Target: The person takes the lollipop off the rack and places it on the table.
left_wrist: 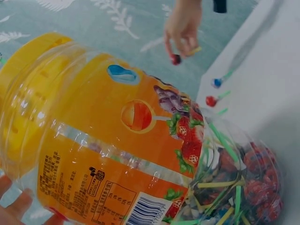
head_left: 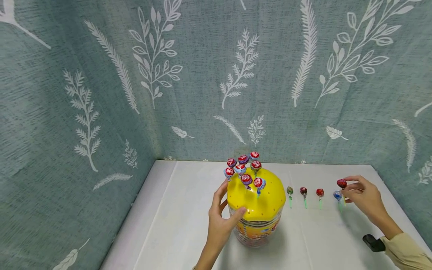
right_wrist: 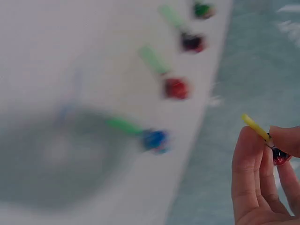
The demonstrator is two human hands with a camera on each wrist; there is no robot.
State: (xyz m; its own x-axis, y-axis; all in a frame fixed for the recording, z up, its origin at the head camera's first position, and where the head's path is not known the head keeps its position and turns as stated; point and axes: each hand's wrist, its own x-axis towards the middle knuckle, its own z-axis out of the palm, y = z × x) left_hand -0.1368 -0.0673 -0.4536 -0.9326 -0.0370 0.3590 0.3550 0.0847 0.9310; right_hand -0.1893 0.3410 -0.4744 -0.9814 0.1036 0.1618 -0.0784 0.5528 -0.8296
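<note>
My left hand (head_left: 221, 221) holds the side of a clear jar (head_left: 254, 240) with a yellow lid (head_left: 270, 202); its thumb lies on the lid's rim. Several wrapped lollipops (head_left: 246, 179) stand upright in the lid's back left part. In the left wrist view, more lollipops (left_wrist: 258, 187) fill the jar's bottom, below an orange label (left_wrist: 93, 112). My right hand (head_left: 368, 198) pinches a dark red lollipop (head_left: 341, 183) by its yellow stick (right_wrist: 254, 126), raised above the table. Just left of it, a blue lollipop (head_left: 337, 194) lies on the table.
Between the jar and my right hand, a green lollipop (head_left: 290, 190), a dark one (head_left: 303, 191) and a red one (head_left: 320, 192) lie in a row on the white table (head_left: 182, 225). A leaf-patterned cloth (head_left: 202, 75) hangs behind and at both sides.
</note>
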